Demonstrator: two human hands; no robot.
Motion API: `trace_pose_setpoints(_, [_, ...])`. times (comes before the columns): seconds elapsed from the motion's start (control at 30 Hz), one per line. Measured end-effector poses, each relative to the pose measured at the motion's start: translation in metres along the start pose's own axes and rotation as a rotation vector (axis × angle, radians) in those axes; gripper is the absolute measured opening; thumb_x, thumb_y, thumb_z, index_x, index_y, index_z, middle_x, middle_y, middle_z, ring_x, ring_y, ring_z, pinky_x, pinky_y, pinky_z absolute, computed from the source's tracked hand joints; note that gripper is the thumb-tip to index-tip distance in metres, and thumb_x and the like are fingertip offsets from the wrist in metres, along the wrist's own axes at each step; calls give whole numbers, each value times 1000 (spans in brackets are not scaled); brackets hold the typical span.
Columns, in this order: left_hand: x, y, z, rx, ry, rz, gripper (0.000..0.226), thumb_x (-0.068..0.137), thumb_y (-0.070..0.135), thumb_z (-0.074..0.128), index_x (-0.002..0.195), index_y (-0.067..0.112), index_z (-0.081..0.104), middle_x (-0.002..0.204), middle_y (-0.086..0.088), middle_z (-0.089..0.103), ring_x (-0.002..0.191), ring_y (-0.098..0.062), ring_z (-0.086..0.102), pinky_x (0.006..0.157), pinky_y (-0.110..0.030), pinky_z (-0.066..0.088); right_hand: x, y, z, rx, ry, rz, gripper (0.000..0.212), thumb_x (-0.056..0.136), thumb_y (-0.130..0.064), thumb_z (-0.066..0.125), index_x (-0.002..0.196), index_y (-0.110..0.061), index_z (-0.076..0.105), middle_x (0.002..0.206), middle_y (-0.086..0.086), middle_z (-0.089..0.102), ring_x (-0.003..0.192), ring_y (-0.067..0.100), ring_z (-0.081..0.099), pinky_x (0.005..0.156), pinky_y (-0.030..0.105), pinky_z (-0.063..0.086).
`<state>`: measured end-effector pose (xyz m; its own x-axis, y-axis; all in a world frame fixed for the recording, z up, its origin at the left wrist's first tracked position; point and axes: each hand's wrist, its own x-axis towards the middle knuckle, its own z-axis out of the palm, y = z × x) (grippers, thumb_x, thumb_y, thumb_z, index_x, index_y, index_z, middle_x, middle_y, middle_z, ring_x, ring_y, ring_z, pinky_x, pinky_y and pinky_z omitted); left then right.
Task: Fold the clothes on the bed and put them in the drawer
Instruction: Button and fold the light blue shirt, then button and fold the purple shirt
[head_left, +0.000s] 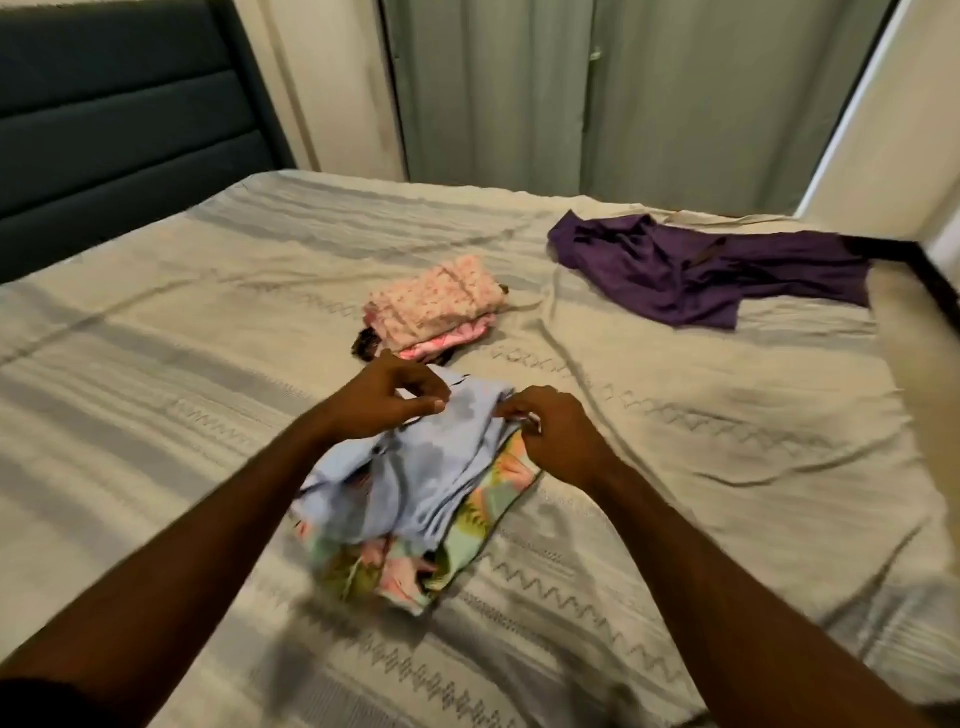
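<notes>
A light blue patterned garment (415, 467) lies bunched on the bed (727, 441) in front of me, with a colourful floral piece showing beneath it. My left hand (384, 400) pinches its far left edge. My right hand (550, 431) pinches its far right edge. Behind them sits a small stack of folded pink floral clothes (436, 306). A crumpled purple garment (691, 270) is spread at the far right of the bed. No drawer is in view.
The bed has a beige cover with grey stripes. A dark padded headboard (119, 135) stands at the left. Pale curtains (571, 93) hang behind the bed, and a wall corner (893, 130) juts in at the right.
</notes>
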<state>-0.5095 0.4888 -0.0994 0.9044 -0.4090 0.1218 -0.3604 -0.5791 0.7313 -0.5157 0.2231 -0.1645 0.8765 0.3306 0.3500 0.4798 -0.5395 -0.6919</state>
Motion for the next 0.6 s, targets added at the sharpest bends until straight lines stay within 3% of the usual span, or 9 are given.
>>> trace_pose_setpoints(0.2, [134, 49, 79, -11, -122, 136, 7, 91, 16, 74, 87, 11, 76, 79, -3, 76, 79, -19, 72, 76, -34, 56, 7, 65, -112, -148, 274, 327, 41, 69, -11, 43, 84, -35, 73, 94, -10, 74, 91, 14, 69, 83, 45, 56])
trace_pose_setpoints(0.4, [250, 77, 150, -33, -144, 103, 6, 88, 11, 75, 84, 7, 75, 77, -9, 73, 71, -17, 68, 71, -33, 55, 13, 126, -202, -200, 439, 543, 40, 75, -1, 55, 75, -40, 67, 89, -9, 74, 86, 15, 69, 85, 42, 58])
trace_pose_setpoints(0.5, [299, 85, 188, 62, -178, 75, 8, 89, 17, 76, 93, 10, 77, 95, -4, 72, 87, -17, 66, 80, -28, 48, 15, 147, -233, -217, 472, 589, 36, 77, -1, 56, 79, -33, 72, 90, -6, 75, 86, 18, 69, 85, 42, 58])
trace_pose_setpoints(0.6, [343, 79, 224, 317, -271, -6, 14, 95, 28, 67, 107, 22, 73, 125, -2, 60, 119, -22, 55, 102, -41, 38, 15, 170, -248, -225, 448, 595, 34, 78, 0, 57, 83, -28, 75, 90, -4, 75, 83, 17, 69, 83, 41, 59])
